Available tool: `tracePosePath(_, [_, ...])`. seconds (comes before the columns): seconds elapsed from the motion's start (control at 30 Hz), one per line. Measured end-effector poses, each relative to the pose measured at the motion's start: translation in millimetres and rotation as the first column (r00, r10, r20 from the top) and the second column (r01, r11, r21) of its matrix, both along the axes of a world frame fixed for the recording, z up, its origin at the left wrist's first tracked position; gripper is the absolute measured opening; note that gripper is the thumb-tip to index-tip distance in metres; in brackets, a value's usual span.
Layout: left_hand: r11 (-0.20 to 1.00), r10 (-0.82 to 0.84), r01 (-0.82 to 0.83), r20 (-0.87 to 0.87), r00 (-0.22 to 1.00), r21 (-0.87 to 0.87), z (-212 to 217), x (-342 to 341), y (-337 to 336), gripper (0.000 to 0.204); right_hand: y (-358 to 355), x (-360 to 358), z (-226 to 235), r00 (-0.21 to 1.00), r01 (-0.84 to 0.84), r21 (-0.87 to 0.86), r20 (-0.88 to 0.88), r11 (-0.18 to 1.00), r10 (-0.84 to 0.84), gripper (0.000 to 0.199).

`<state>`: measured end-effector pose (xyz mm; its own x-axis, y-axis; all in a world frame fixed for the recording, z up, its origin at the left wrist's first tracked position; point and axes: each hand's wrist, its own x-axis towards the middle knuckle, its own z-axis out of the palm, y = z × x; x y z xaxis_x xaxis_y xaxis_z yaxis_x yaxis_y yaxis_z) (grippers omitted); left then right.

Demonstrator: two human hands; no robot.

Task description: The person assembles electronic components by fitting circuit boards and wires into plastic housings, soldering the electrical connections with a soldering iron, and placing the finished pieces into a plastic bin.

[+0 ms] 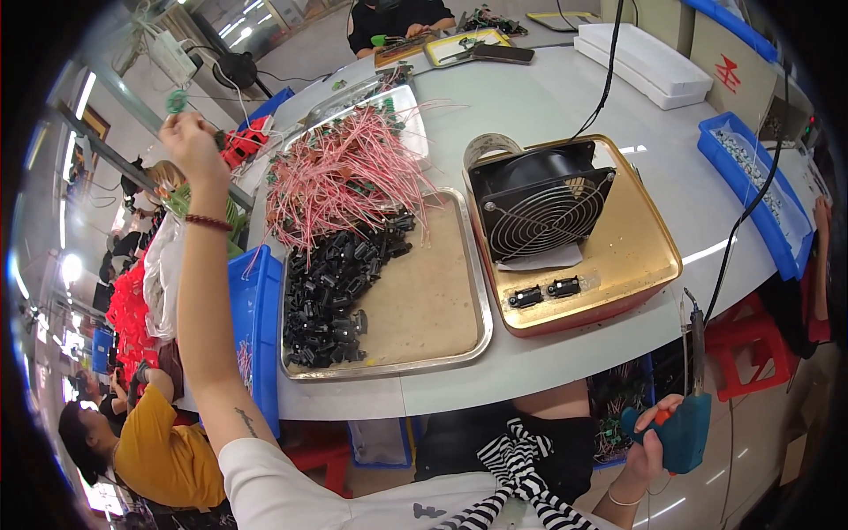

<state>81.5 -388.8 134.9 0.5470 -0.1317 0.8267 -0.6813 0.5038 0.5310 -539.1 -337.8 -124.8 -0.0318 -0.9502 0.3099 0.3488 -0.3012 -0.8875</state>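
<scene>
- Soldering gun [685,430], teal with an orange trigger, sits low at 4 o'clock off the counter [565,115] edge, tip pointing up; the right hand [649,442] has its grip closed round the handle.
- Left hand [190,146] is raised high at 10 o'clock, fingers pinched on a small green part [177,102]; it may be a loop or a clip, the view is too warped there to tell.
- Tray [442,291] at centre holds black connectors [340,283] with pink wires [344,177] piled at its 12 o'clock.
- Fan [539,208] stands on a gold tin [618,256] at 2 o'clock of the tray.
- To work well, I judge: keep the hot tip clear of the cable [751,203] and the lap, and bring the part down over the tin first.
</scene>
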Motion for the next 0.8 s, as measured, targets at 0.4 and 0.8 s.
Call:
tracePosePath(0.4, [0.912, -0.333, 0.255, -0.216, 0.918, -0.322, -9, -10, -29, 0.014, 0, -8, -5, 0.997, 0.036, -0.031, -0.06, 0.999, -0.038, 0.047])
tracePosePath(0.8, [0.951, -0.277, 0.308, 0.479, 0.833, 0.013, -36, -167, 34, 0.003, -4, -6, -6, 0.999, 0.011, -0.013, -0.045, 1.0, -0.012, 0.048])
